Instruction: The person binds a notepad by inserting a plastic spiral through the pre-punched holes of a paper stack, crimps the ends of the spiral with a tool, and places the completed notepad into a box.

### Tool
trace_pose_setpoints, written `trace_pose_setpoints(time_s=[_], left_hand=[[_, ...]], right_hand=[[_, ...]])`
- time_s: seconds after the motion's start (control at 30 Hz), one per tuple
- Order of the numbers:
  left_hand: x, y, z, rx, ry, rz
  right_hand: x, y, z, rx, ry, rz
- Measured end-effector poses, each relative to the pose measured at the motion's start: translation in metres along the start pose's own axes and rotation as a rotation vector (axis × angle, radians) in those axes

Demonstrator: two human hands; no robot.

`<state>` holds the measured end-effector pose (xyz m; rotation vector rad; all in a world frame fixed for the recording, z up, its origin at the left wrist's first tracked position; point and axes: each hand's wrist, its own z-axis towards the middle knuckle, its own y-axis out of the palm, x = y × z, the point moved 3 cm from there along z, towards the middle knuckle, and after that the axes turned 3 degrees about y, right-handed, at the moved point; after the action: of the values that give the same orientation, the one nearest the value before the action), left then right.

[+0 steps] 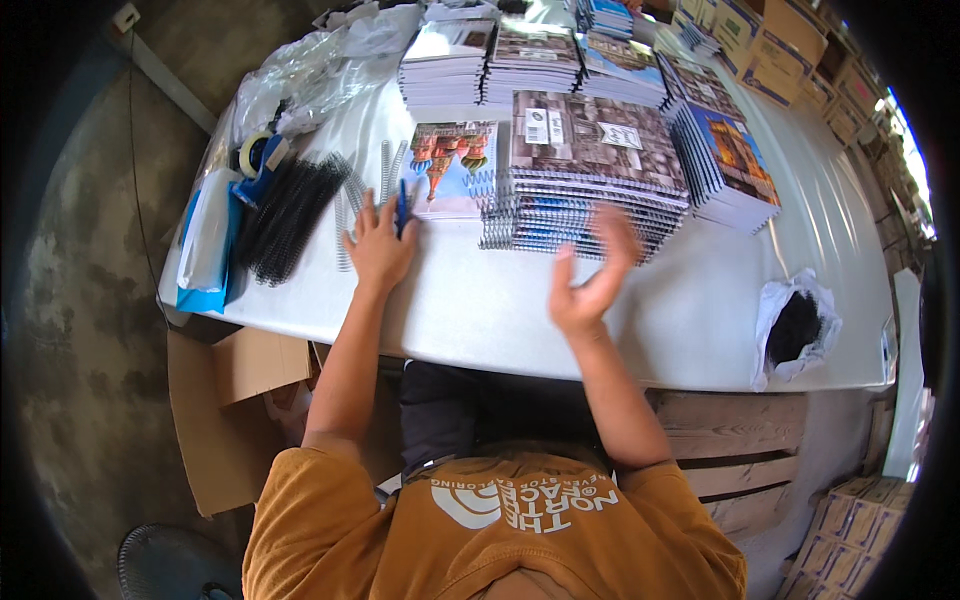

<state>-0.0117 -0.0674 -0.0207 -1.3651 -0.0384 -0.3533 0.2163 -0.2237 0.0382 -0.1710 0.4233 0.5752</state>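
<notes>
My left hand (379,250) lies low over the white table with its fingers spread. It is on or just above clear spiral coils (343,235). A slim blue pen-like tool (402,208) sits between its thumb and index finger; I cannot tell whether it is gripped. My right hand (594,285), partly blurred, is raised in front of a stack of spiral-bound notebooks (600,180), thumb and fingers apart, holding nothing visible. Between the hands and farther back lies a booklet with a colourful domed-building cover (453,165), with a coil along its right side.
A pile of black spiral coils (292,215), a blue tape dispenser (262,160) and a clear plastic-wrapped pack (207,235) occupy the left. More notebook stacks (735,165) stand behind and right. White paper holding something black (797,325) sits near the right edge. A cardboard box (215,430) is below the table.
</notes>
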Motion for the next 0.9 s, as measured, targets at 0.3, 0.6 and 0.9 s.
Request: trace_pose_setpoints(time_s=[0.3, 0.6, 0.9], left_hand=[[-0.072, -0.038, 0.009, 0.126, -0.037, 0.306], [0.017, 0.017, 0.032, 0.081, 0.706, -0.003], [0.023, -0.022, 0.075, -0.398, 0.628, -0.233]], right_hand=[[-0.023, 0.072, -0.089, -0.87, 0.478, 0.143], [-0.024, 0.066, -0.084, -0.805, 0.592, 0.275], [-0.023, 0.064, -0.087, -0.77, 0.486, 0.218]])
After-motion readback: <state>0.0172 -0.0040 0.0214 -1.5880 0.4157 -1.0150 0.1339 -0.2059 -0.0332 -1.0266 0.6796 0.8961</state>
